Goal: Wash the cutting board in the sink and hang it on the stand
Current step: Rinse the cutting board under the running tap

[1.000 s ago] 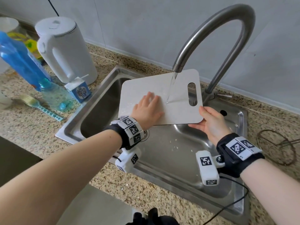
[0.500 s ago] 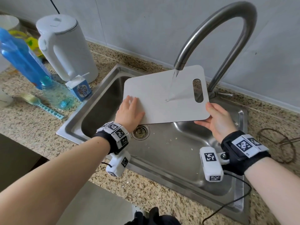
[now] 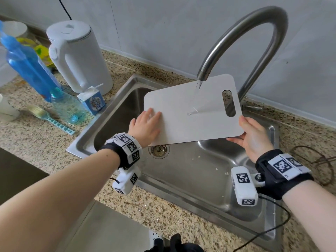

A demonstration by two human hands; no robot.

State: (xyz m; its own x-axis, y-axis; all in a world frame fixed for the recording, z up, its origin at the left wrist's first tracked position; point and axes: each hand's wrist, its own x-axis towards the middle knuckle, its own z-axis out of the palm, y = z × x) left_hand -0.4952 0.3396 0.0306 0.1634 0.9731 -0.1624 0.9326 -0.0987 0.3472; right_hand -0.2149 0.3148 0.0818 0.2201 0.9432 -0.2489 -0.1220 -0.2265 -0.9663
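Observation:
A pale grey cutting board [image 3: 183, 113] with an oval handle slot is held tilted over the steel sink [image 3: 196, 179]. Water runs from the curved faucet [image 3: 245, 39] onto the board's middle. My left hand [image 3: 145, 127] lies flat on the board's lower left corner, fingers spread on its top face. My right hand [image 3: 254, 136] grips the board's lower right corner from beneath, thumb on the edge near the slot. A dark wire stand [image 3: 316, 160] lies on the counter at the far right, partly cut off.
A white kettle [image 3: 78, 57], a small blue-and-white carton [image 3: 92, 100], a blue bottle [image 3: 32, 70] and a teal brush [image 3: 51, 117] crowd the granite counter left of the sink. The drain [image 3: 158, 151] holds food bits. A tiled wall stands behind the faucet.
My left hand has slid from the board's centre down to its lower left corner. The board has shifted slightly right and up under the stream.

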